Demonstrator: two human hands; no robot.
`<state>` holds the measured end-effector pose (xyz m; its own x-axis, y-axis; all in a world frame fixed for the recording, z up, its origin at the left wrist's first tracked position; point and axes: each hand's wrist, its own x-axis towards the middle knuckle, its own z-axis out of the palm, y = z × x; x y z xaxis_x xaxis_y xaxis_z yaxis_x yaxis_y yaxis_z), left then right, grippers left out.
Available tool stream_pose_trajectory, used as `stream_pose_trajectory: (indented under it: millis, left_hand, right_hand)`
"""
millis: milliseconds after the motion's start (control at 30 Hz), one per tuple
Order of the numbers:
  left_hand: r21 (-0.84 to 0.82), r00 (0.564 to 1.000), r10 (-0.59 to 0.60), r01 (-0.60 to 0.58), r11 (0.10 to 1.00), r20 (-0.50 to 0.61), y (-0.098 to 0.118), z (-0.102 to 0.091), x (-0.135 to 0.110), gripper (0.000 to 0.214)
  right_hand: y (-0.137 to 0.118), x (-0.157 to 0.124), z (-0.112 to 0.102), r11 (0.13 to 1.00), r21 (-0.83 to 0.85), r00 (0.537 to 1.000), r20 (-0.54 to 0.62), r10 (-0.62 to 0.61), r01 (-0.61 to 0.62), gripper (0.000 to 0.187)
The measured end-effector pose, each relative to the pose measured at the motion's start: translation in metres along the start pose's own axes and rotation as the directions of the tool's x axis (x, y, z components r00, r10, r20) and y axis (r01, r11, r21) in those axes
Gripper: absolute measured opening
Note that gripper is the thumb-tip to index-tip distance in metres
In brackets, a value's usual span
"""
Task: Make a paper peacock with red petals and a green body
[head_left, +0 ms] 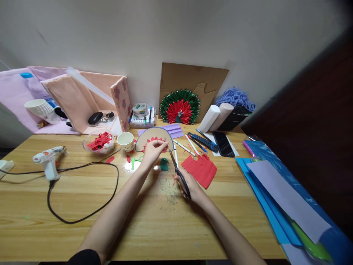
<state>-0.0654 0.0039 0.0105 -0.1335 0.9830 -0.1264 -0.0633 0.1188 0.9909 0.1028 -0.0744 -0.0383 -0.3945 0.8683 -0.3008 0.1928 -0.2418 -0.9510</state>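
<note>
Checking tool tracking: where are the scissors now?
In the head view, the scissors are in the right hand, just right of centre, between the dark green cutout and the red sheet.

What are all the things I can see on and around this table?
Table: one, wooden
Glue gun: one, white, left
Cord: one, black, left
Partitions: several, pink, left rear
Stacked cups: one stack, white, far left
Bowl: one, clear, left of centre
Paper cup: one, white, beside bowl
Cardboard: one, brown, rear
Ornament: one, green and red, before cardboard
Rolls: two, white and pinkish, right rear
Yarn: one bundle, blue, right rear
Phone: one, black, right
Sheets: several, blue and lilac, far right
Red paper: one, centre right
Card: one, tan, centre
Scissors: one pair, black, in right hand
Left hand: one, bare, before card
Right hand: one, bare, gripping scissors
</note>
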Motion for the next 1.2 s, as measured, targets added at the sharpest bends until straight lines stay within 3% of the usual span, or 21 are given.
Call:
stream_pose_trajectory:
  millis: [267,467,833,1067,1200]
  left_hand:
    - [-0.018,0.998,-0.035,0.035,0.999,0.048,-0.001,0.003,-0.002,0.029]
    - [-0.034,0.998,-0.029,0.031,0.999,0.061,-0.002,0.004,-0.003,0.029]
    - [-0.033,0.998,-0.031,0.033,0.999,0.055,0.000,0.003,-0.003,0.029]
    - [-0.038,0.998,-0.026,0.028,0.999,0.058,0.004,0.002,-0.006,0.026]
    - [-0.039,0.998,-0.032,0.035,0.999,0.060,0.004,0.002,-0.006,0.027]
  right_hand:
    - [0.008,0.004,0.004,0.975,0.214,0.990,0.117,-0.078,0.051,0.062]
    - [0.016,0.008,0.001,0.979,0.192,0.989,0.113,-0.095,0.072,0.064]
    - [0.018,0.006,0.002,0.990,0.106,0.993,0.061,-0.100,0.093,0.051]
    - [0.014,0.006,0.003,0.994,0.096,0.998,0.045,-0.053,0.048,0.046]
    - [0.009,0.006,0.004,0.996,0.085,0.999,0.012,0.036,-0.037,0.042]
